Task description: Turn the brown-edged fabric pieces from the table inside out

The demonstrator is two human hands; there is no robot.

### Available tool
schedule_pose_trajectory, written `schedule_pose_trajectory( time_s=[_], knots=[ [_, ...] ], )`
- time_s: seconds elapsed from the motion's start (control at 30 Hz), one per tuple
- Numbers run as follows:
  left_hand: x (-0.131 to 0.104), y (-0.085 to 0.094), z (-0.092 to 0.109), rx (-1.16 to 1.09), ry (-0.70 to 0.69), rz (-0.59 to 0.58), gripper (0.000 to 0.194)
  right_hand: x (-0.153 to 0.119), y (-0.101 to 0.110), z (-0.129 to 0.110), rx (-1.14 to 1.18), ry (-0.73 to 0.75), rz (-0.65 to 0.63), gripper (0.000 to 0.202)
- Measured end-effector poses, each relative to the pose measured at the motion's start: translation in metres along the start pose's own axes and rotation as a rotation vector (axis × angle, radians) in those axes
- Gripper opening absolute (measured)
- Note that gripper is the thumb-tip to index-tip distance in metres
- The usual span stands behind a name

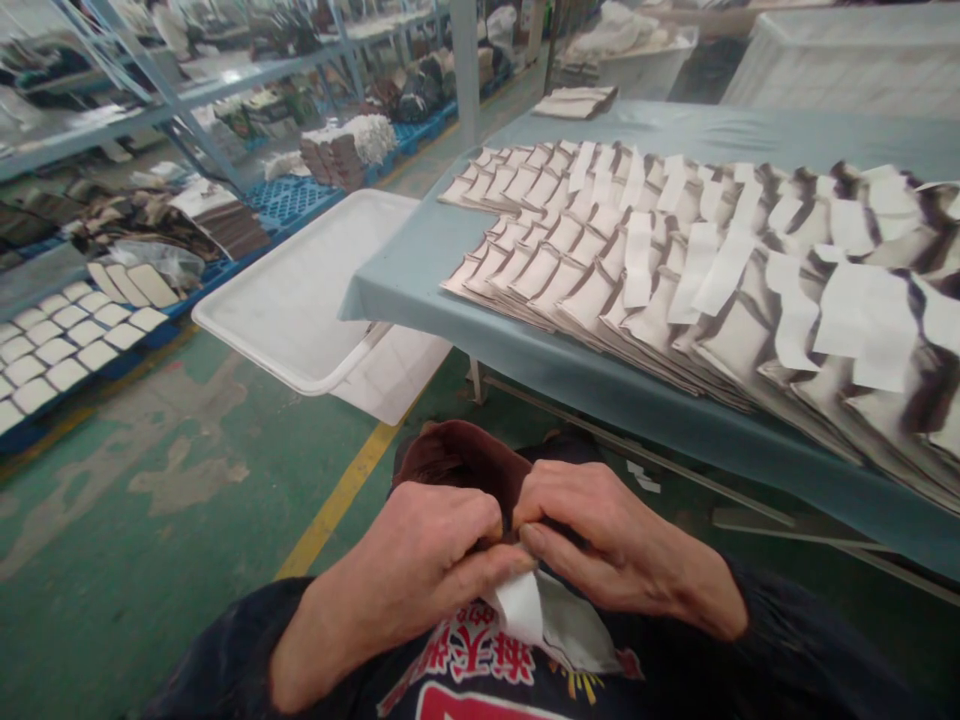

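Observation:
My left hand [427,545] and my right hand [592,535] meet in front of my chest, fingers closed in a pinch. Between them they grip a brown fabric piece [461,455], whose dark side curves up beyond the knuckles. Below the fingers hangs its pale end [577,630], with a white strip [521,607] lying against it. The fingers hide the spot where strip and fabric meet. Past my hands, rows of overlapping pale fabric pieces [562,285] cover much of a table, and many carry loose white strips [637,260].
The blue-covered table [420,300] has its near edge just beyond my hands. A white plastic bin [300,290] stands at its left corner. Blue pallets [289,200] with stacked pieces line the left side. A large white crate [847,60] is behind the table.

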State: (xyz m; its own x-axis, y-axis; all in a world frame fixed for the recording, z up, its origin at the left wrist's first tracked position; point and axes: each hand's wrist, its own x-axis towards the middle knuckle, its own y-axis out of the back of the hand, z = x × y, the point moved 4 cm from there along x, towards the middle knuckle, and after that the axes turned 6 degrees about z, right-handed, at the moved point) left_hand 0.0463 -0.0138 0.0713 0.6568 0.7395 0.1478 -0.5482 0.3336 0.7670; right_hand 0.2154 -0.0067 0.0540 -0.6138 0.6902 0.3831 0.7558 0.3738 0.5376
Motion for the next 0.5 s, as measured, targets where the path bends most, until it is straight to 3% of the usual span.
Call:
schedule_pose_trajectory(
  time_s=[0.1, 0.2, 0.33, 0.5],
  knots=[
    [-0.004, -0.006, 0.014, 0.014, -0.062, 0.092, 0.040, -0.003, -0.003, -0.010, 0.032, 0.037, -0.002, 0.020],
    [-0.011, -0.024, 0.026, -0.016, -0.104, 0.142, 0.036, -0.008, -0.006, -0.007, 0.063, 0.066, 0.007, 0.019],
    [-0.019, -0.043, 0.036, -0.032, -0.136, 0.151, 0.032, -0.014, -0.006, 0.011, 0.051, 0.080, 0.077, 0.022],
    [-0.024, -0.051, 0.039, -0.002, -0.210, 0.098, 0.035, -0.017, -0.009, 0.031, 0.072, 0.077, 0.146, 0.031]
  ],
)
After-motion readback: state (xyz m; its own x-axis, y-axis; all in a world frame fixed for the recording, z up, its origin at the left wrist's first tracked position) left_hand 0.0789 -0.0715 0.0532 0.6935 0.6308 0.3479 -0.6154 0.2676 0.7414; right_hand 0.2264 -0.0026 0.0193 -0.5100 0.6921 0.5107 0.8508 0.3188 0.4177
